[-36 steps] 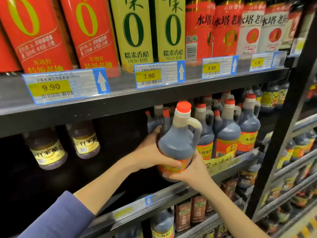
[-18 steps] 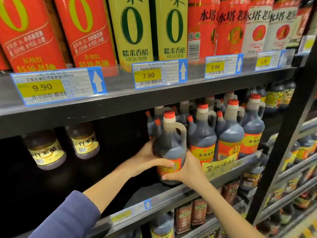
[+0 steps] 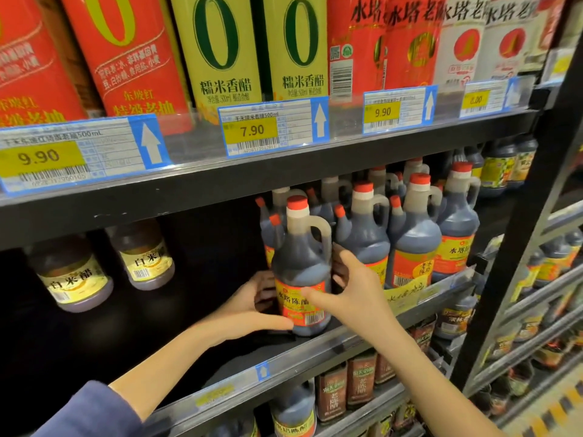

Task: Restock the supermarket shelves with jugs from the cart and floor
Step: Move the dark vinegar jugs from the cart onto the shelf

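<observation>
Jug (image 3: 299, 272) upright at the near edge of the shelf (image 3: 331, 346), just left of the other jugs (image 3: 416, 244). Left hand (image 3: 249, 307) cups its base, right hand (image 3: 353, 294) wraps the label side, both gripping.

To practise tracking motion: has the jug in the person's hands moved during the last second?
Yes. The jug went down and back onto the shelf; its base now stands there, left of the fixed row of jugs.
</observation>
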